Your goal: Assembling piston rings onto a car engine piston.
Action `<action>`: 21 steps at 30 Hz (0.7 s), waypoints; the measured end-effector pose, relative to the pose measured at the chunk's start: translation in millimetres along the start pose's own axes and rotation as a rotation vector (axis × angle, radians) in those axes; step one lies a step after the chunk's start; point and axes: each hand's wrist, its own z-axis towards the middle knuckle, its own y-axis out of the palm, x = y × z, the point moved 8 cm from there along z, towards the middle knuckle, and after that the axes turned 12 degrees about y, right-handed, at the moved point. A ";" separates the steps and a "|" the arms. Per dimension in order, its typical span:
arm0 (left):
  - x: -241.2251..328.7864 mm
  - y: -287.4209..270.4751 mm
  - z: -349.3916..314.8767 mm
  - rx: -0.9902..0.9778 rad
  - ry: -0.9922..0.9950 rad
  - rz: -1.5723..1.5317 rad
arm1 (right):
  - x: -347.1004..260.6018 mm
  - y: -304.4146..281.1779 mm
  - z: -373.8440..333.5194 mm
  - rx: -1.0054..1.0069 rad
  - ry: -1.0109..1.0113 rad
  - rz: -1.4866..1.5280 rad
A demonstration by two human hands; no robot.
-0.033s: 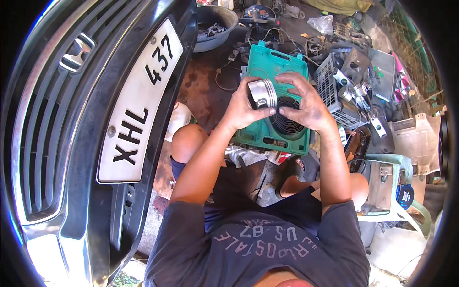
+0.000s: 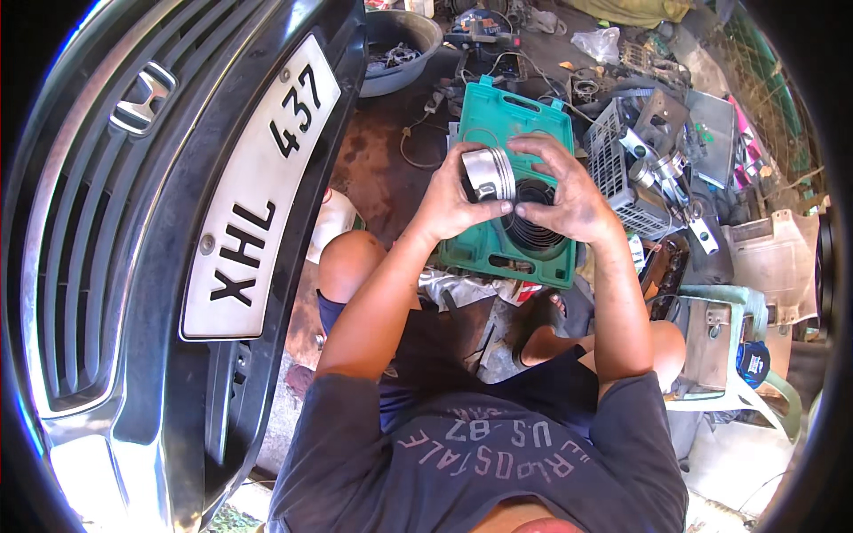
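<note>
A silver engine piston (image 2: 488, 173) with ring grooves round one end is held sideways over an opened green plastic case (image 2: 471, 253). My left hand (image 2: 449, 191) is closed round its skirt, the thumb along the lower side. Just to the right, my right hand (image 2: 573, 191) curves toward the grooved end, fingers and thumb spread apart. Nothing shows clearly between them, and I cannot tell whether the tips touch the piston. Inside the case, partly behind my right hand, lies a coil-like stack of black rings (image 2: 536, 238).
A car's front bumper (image 2: 293, 178) fills the left side. Behind it stands a grey basin (image 2: 404, 75) holding parts. To the right, a grey plastic crate (image 2: 609, 155) sits beside several pistons with rods (image 2: 671, 169). A pale green chair (image 2: 737, 306) stands at lower right.
</note>
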 end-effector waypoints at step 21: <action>7.8 16.2 -10.4 -0.146 -0.371 -0.597 | -13.0 22.4 -0.7 0.082 -0.235 -0.067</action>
